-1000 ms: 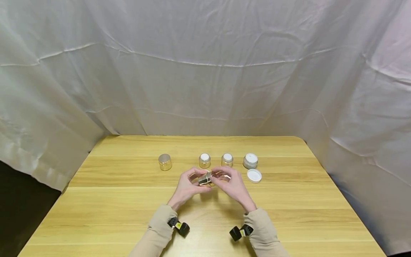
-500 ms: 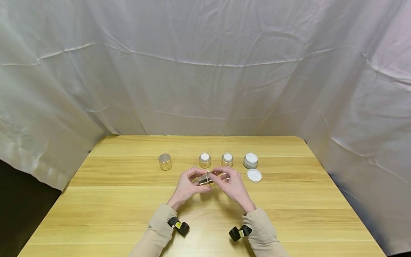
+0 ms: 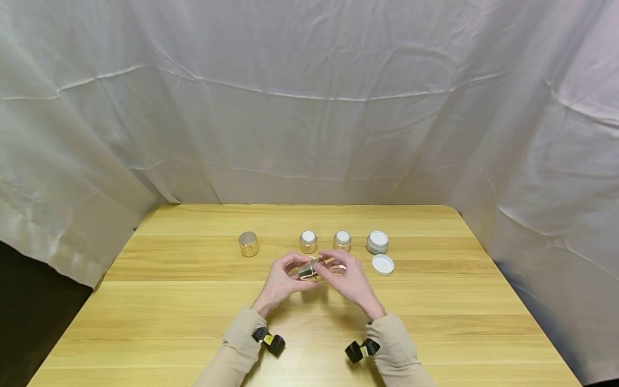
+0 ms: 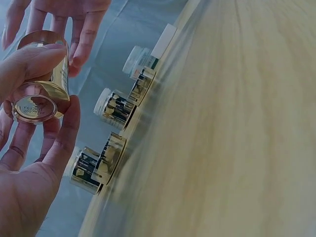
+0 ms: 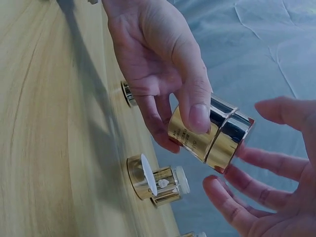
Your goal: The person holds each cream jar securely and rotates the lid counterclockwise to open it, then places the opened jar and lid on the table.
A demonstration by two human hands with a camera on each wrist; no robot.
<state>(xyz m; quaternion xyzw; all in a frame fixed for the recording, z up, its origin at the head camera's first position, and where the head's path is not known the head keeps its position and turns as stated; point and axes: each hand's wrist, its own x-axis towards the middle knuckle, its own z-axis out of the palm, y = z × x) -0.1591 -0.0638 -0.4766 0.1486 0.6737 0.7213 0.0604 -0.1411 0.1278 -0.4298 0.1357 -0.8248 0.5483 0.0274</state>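
A shiny gold cosmetic jar [image 3: 307,271] is held tilted above the table by my left hand [image 3: 284,278]. The left thumb lies across its body and the fingers support the far side, as the right wrist view shows. Printing shows on the jar's base [image 4: 33,107] in the left wrist view. The gold lid [image 5: 231,143] is on the jar and faces my right hand [image 3: 352,278]. That hand is spread around the lid end, its fingertips right at the lid's edge and its thumb [image 5: 279,111] apart from it.
On the table [image 3: 193,306], a lidded gold jar [image 3: 249,244] stands left. Two gold jars with white tops [image 3: 308,242] stand behind my hands, gold lids [image 4: 109,159] before them. A pale jar [image 3: 377,242] and white lid [image 3: 383,264] lie right. Grey curtain [image 3: 309,134] hangs behind.
The right thumb and fingers have shifted slightly around the lid end. The left hand and the jar keep the same place, and the things on the table have not moved.
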